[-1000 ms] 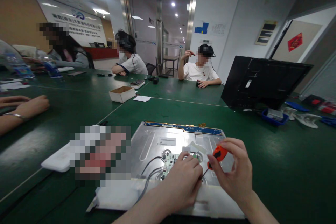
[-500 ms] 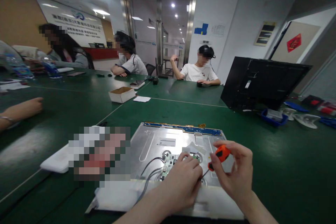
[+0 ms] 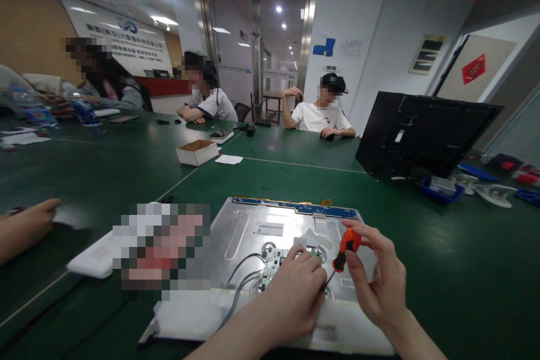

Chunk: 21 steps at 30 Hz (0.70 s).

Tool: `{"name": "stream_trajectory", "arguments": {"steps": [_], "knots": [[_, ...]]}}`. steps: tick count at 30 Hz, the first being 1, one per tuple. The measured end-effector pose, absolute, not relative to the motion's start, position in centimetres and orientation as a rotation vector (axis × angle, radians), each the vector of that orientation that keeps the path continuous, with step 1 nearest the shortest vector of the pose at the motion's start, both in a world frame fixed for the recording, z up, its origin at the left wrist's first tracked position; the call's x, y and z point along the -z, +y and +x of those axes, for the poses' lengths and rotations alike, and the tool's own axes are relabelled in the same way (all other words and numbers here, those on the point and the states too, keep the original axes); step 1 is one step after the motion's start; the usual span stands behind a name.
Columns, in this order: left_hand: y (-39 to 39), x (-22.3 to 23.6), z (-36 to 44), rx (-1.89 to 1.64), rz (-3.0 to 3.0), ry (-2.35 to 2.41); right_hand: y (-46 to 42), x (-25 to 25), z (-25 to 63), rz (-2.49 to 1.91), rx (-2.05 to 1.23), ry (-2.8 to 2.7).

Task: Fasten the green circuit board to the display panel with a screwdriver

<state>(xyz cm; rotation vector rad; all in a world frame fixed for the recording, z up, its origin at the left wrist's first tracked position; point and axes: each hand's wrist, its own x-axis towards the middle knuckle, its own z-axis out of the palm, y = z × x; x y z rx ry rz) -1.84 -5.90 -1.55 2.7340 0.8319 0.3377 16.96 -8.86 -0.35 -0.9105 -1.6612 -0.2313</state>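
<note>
My right hand (image 3: 379, 275) pinches the handle of an orange and black screwdriver (image 3: 348, 247) between thumb and fingertips. The screwdriver leans, its thin shaft running down to the left until it disappears beside my left hand (image 3: 295, 284). That hand is closed, fingers curled over the right part of a green circuit board (image 3: 274, 261), and its fingertips and whatever they grip are hidden. The board lies on the silver metal back of a display panel (image 3: 240, 236), with dark cables leaving its left side. Along the panel's far edge runs a blue circuit strip (image 3: 291, 207).
Left of the panel lie a white object (image 3: 90, 261) and a blurred-out item. Farther off stand an open small box (image 3: 197, 152), a black monitor (image 3: 426, 132) and a blue tray (image 3: 441, 188). Another person's hand (image 3: 31, 225) rests at the left; several people sit around the table.
The screwdriver handle has turned and stands more upright, and my right-hand fingers have shifted round it. My left hand stays put. The other person's hand at the left has moved nearer.
</note>
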Motion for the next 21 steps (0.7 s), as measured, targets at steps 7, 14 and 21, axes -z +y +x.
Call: {"name": "stream_trajectory", "arguments": {"steps": [7, 14, 21], "knots": [[-5.94, 1.59, -1.87, -0.334, 2.715, 0.846, -8.59, 1.12, 16.71, -0.877, 0.202, -1.577], [-6.03, 1.29, -1.91, -0.317, 2.739, 0.825, -8.86, 1.13, 16.90, -0.912, 0.228, -1.611], [-5.98, 1.35, -1.80, -0.308, 2.765, 0.838, -8.88, 1.19, 17.26, -0.952, 0.274, -1.637]]}}
